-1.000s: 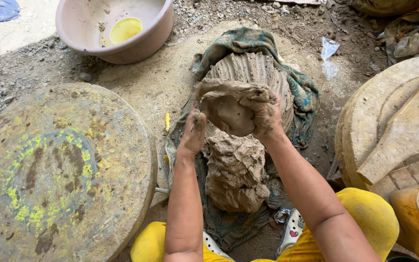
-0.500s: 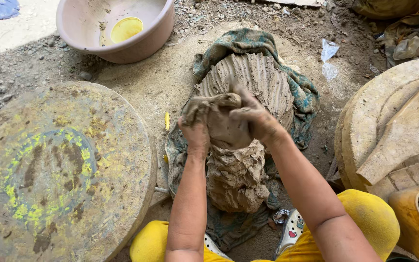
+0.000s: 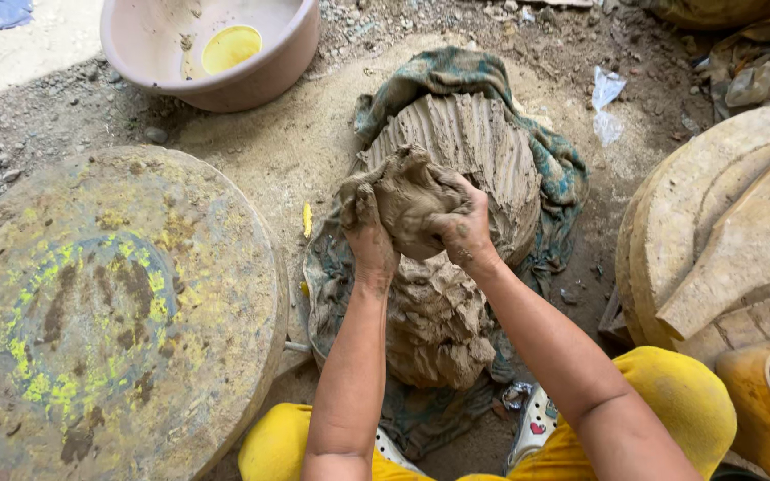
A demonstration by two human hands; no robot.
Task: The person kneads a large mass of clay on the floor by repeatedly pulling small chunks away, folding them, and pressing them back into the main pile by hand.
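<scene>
Gripping a lump of grey-brown clay (image 3: pixel 410 207) from both sides: left hand (image 3: pixel 369 233) on its left flank, right hand (image 3: pixel 465 230) on its right, fingers of both curled and pressed into the clay.

Lump position: on top of a larger clay mass (image 3: pixel 443 258), at the middle of the view, just ahead of the person's knees.

Clay mass: ridged with parallel grooves at the far end, rough and folded at the near end; lies on a teal and brown cloth (image 3: pixel 552 169) spread on the sandy ground (image 3: pixel 251 151).

Left: round stone slab (image 3: pixel 109 303), stained yellow-green.

Far left: pink plastic basin (image 3: pixel 251 76) holding a small yellow bowl (image 3: pixel 230 48).

Right: pale round slab (image 3: pixel 670 223) bearing a wooden paddle (image 3: pixel 750 240).

Near edge: yellow trousers (image 3: pixel 679 401).
</scene>
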